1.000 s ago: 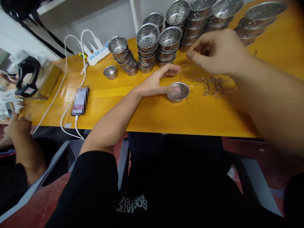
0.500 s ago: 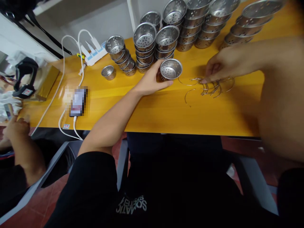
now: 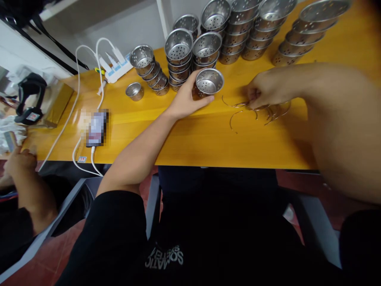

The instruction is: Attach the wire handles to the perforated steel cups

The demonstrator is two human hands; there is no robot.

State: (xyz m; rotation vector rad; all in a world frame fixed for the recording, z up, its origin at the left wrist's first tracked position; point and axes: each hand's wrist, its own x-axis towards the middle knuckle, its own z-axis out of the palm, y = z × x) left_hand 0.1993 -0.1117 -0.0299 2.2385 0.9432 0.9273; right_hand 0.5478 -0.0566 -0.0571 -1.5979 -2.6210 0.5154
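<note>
My left hand (image 3: pixel 192 95) is wrapped round a small perforated metal cup (image 3: pixel 210 82), thumb along its near side, mouth facing up and tilted a little toward me. The cup is in front of the stacked cups. My right hand (image 3: pixel 263 89) is closed in a pinch, low over a loose pile of thin curved wires (image 3: pixel 270 113). Its fingertips are on the wires at the pile's left part; how many are between them is hidden. One single curved wire (image 3: pixel 231 122) lies apart on the yellow table, left of the pile.
Stacks of perforated cups (image 3: pixel 178 47) line the back, with another stack (image 3: pixel 293 43) behind my right arm. One small cup (image 3: pixel 135 91) stands alone at left. A phone (image 3: pixel 97 129), white cables, a power strip (image 3: pixel 119 69) and a headset (image 3: pixel 31 97) lie further left, near another person's hands (image 3: pixel 22 161).
My right hand has shifted left and slightly down over the wires, and some wires have moved under it. My left hand still holds the cup, a touch further left and up.
</note>
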